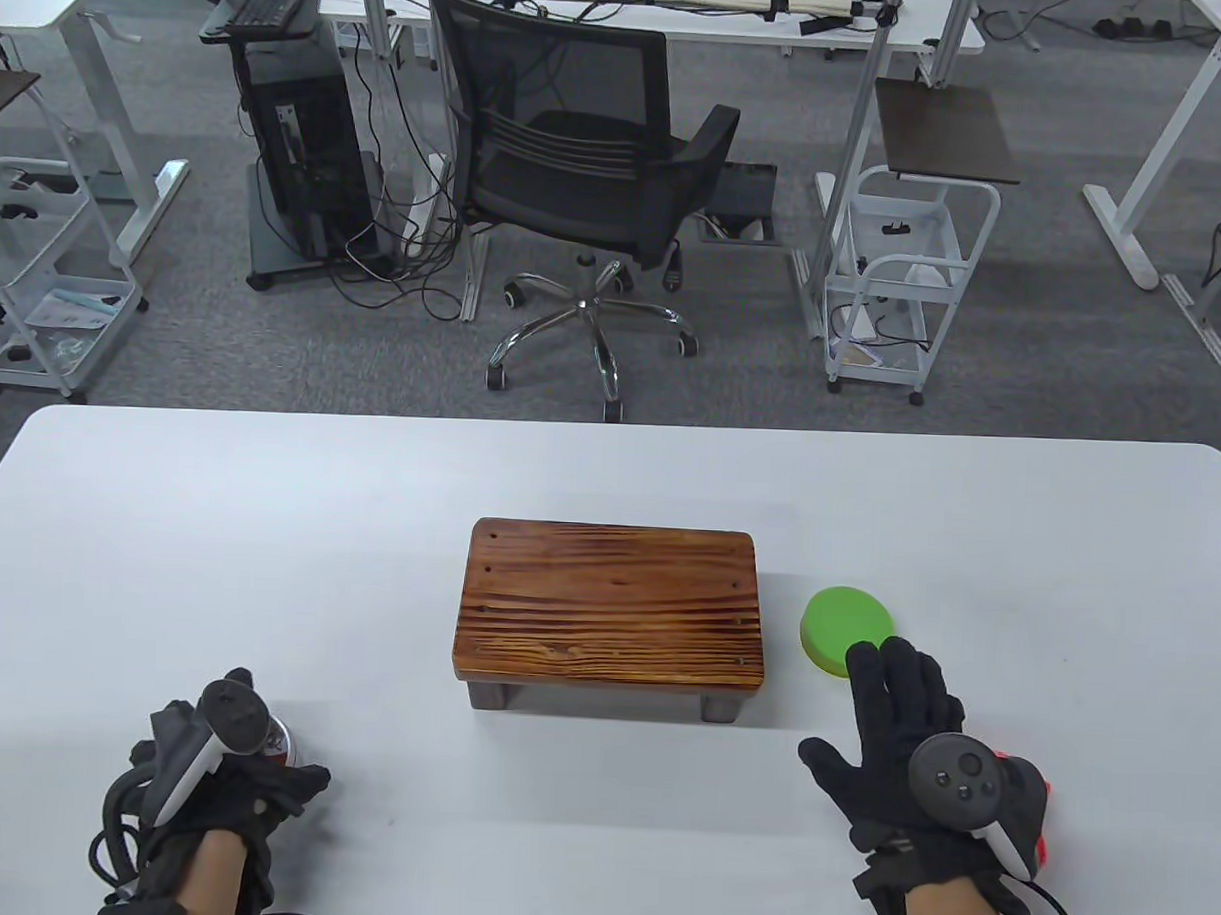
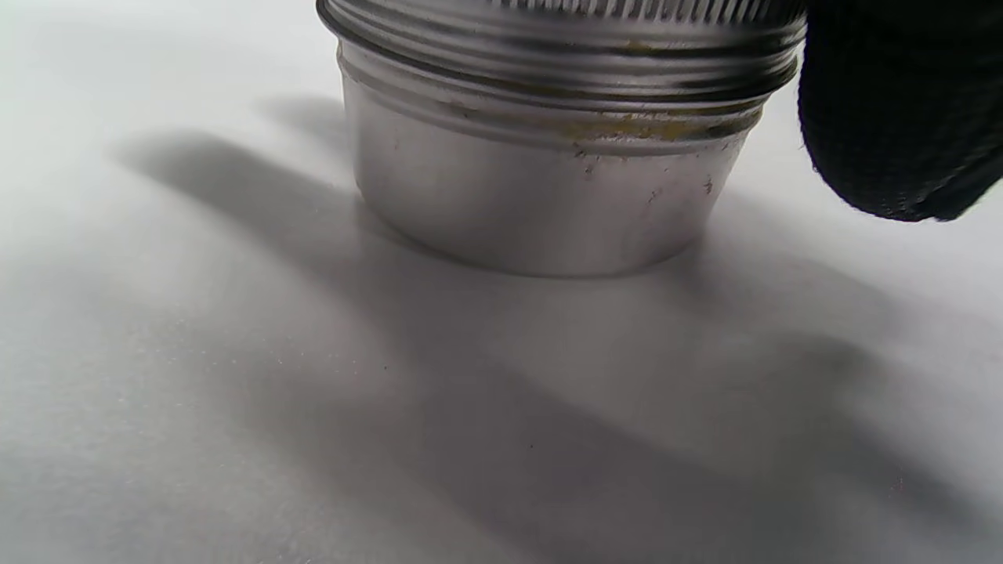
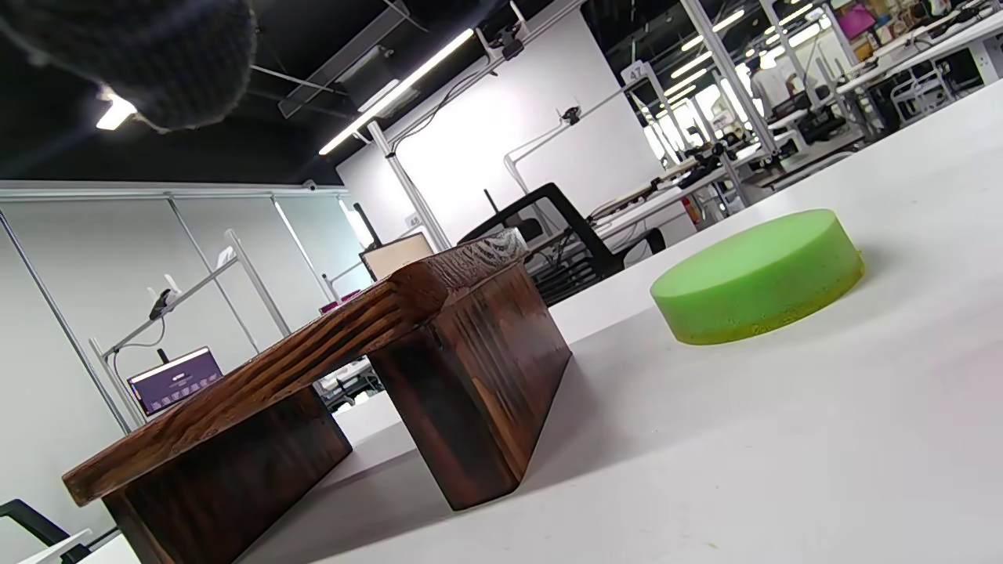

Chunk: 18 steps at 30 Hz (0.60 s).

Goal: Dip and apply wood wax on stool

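Observation:
A dark-stained wooden stool [image 1: 610, 603] [image 3: 353, 376] stands in the middle of the white table [image 1: 218, 524]. To its right lies a round green sponge [image 1: 843, 626] [image 3: 756, 274]. My right hand [image 1: 893, 688] is flat with spread fingers, its fingertips at the sponge's near edge. My left hand [image 1: 259, 780] at the front left curls round a metal wax tin [image 1: 282, 741] [image 2: 548, 157], which it mostly hides from above. The left wrist view shows the tin's threaded rim with yellowish wax smears and one gloved fingertip [image 2: 893, 117] beside it.
A red object [image 1: 1044, 793] peeks out from under my right wrist near the table's front edge. Beyond the far edge stand a black office chair [image 1: 581, 156], a white trolley [image 1: 907, 278] and other desks.

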{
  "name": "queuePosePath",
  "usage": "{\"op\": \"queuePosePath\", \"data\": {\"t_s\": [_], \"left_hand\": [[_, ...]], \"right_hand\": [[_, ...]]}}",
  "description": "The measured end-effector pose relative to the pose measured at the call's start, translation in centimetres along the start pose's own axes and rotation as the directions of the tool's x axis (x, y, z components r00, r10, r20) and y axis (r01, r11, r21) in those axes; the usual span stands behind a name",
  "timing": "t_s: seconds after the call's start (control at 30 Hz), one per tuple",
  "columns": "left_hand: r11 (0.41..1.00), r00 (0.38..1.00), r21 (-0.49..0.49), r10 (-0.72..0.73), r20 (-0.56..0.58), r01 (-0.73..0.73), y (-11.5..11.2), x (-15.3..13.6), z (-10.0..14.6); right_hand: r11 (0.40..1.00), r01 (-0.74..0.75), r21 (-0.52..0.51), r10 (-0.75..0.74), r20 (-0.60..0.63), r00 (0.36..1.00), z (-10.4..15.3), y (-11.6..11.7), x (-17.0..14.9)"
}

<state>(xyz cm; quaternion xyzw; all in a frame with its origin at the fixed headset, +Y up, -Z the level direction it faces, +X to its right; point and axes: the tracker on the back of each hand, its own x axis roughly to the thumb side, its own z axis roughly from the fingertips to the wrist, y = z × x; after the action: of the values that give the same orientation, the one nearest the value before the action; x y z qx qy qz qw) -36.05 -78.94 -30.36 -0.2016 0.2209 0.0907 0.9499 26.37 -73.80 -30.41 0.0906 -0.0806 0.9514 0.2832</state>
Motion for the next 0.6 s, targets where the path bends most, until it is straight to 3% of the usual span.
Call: {"op": "queuePosePath", "data": {"t_s": [0.6], "left_hand": [[0.998,0.999,0.037,-0.053,0.001,0.052,-0.21,0.44,-0.46]], "right_hand": [[1.000,0.007,0.025,-0.007,0.001,1.000,-0.04,0.25,0.12]]}}
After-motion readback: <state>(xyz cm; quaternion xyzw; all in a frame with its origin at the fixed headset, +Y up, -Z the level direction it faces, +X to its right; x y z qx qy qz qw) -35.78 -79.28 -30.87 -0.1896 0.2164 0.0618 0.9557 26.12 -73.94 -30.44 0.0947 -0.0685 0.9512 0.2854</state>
